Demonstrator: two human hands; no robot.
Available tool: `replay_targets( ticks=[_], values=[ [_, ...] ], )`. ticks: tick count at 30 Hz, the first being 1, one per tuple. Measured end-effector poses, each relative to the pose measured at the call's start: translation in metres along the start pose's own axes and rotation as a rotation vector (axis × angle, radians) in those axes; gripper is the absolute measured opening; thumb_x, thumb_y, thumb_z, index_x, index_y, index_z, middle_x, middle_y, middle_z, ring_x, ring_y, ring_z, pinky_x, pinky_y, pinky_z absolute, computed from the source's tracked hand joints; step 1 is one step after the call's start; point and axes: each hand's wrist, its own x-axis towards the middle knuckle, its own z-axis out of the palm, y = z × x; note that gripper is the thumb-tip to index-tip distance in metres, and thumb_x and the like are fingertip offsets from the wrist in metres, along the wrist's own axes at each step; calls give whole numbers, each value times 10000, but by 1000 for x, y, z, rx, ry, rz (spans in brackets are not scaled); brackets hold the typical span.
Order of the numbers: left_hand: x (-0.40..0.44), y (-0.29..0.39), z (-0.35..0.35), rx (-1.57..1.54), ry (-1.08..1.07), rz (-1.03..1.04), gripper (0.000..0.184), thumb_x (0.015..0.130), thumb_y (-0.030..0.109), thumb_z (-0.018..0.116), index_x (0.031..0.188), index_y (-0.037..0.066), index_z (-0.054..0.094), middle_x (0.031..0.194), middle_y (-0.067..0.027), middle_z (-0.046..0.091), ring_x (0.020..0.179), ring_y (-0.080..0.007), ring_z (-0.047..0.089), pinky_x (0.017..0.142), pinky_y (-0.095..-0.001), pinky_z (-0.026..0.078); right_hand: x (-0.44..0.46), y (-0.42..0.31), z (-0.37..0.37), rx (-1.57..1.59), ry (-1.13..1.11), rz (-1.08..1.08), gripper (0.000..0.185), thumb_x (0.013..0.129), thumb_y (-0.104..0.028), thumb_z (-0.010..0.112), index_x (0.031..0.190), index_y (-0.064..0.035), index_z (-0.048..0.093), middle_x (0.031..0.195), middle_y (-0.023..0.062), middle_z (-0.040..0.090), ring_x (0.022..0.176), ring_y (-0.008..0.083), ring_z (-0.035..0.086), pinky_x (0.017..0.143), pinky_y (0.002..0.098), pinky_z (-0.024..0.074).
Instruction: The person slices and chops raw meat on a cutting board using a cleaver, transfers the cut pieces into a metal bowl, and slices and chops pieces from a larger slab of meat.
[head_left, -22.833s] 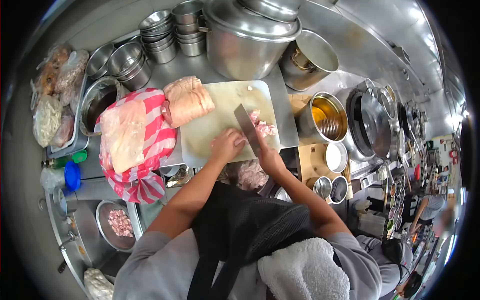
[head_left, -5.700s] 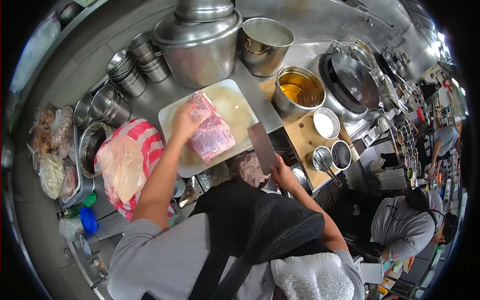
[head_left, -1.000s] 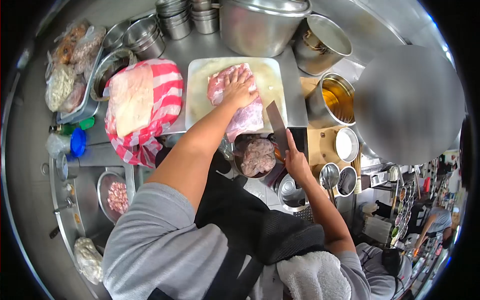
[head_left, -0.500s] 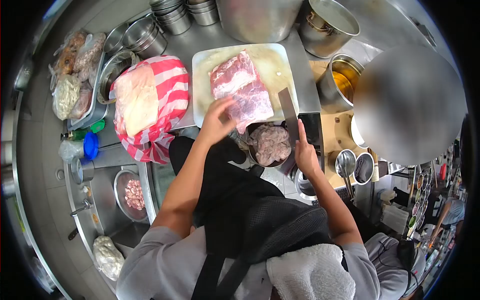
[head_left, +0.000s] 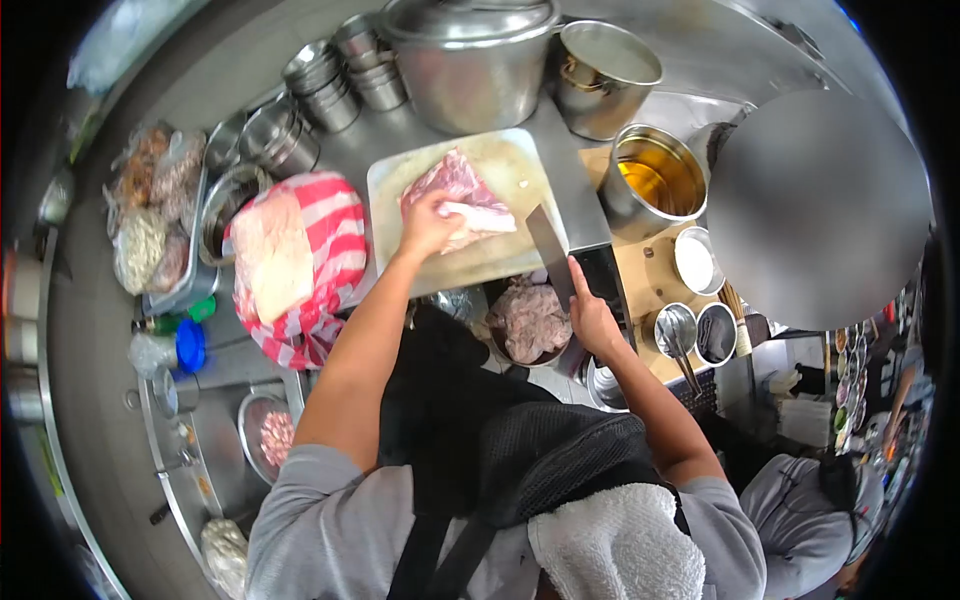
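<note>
A slab of raw meat (head_left: 455, 185) lies on the white cutting board (head_left: 535, 160), its near part folded up so a pale underside shows. My left hand (head_left: 430, 223) grips the near left side of this slab, the fingers partly hidden by it. My right hand (head_left: 595, 322) is closed round the handle of a cleaver (head_left: 549, 250). The blade points up and left across the board's right edge, apart from the meat. Left of the board, another pale slab (head_left: 272, 255) rests on a red-and-white striped bag (head_left: 335, 225).
Below the board stands a pot of meat pieces (head_left: 530, 320). A large lidded pot (head_left: 470, 75) and a pot of amber liquid (head_left: 655, 185) are behind and right. Bagged food (head_left: 140, 245) is far left. A co-worker (head_left: 805, 515) stands lower right. A grey blur covers the upper right.
My left hand has gone from beside the slab to holding it, and the slab's near part is folded up. The cleaver stays in my right hand. The whole view has shifted.
</note>
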Motion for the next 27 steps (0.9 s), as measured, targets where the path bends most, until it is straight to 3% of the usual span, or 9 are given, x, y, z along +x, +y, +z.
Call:
replay_targets(
  ticks=[4,13,15,18,19,20,21,23,27],
  values=[
    [34,9,-46,-442,156,-258,282,939,15,776,1214,-31,733,1102,-97,801,940,-185,754,848,-332,628,-1,8,-5,29,16,-50,826,1077,-102,527,1782,-225,116,920,401,722,901,596,714,858,683,524],
    [82,69,-189,-556,306,-155,177,1028,60,679,1183,-4,738,1030,-50,755,896,-140,708,818,-300,594,4,27,6,83,-16,-63,870,1064,-51,528,1790,-191,70,944,417,713,922,610,699,851,671,514],
    [77,93,-183,-448,397,-124,147,1009,56,700,1141,2,738,1005,-62,755,892,-141,711,807,-306,595,7,31,8,88,-9,-61,869,1066,-52,529,1791,-197,71,944,415,714,919,611,698,852,669,514],
    [20,175,-83,-322,459,-57,88,1031,105,724,1069,25,730,931,-40,741,853,-144,703,800,-309,592,3,23,2,122,-24,-41,861,1072,-65,537,1791,-201,84,955,416,714,928,609,700,854,669,508],
    [28,93,-54,-71,361,-47,123,1051,146,743,1064,25,728,922,-37,726,866,-150,699,806,-329,597,3,19,-1,133,-16,-48,857,1074,-70,538,1789,-210,86,933,410,711,905,604,704,837,667,517],
    [4,102,-13,-92,203,-101,171,1046,177,766,1111,21,741,984,-60,754,939,-160,725,848,-339,603,3,15,-4,142,-10,-55,852,1077,-75,539,1786,-219,89,912,404,708,881,598,707,819,664,526],
    [-16,90,19,-204,26,-87,250,1014,176,782,1214,27,762,1209,-158,781,1135,-245,750,982,-396,603,1,8,-8,149,-28,-30,846,1079,-73,538,1786,-224,100,928,410,702,897,597,706,822,660,520],
    [-44,63,46,262,14,79,359,977,185,788,1306,43,765,1443,-238,706,1363,-376,664,1158,-486,523,3,11,-5,119,-28,-54,842,1077,-71,538,1786,-218,109,930,410,702,899,596,706,822,656,521],
    [-50,24,31,477,62,81,429,949,200,799,1351,53,761,1546,-269,631,1481,-458,557,1244,-514,455,5,7,-10,91,-19,-43,828,1068,-55,541,1784,-191,148,924,409,701,901,596,706,817,646,523]
  ],
)
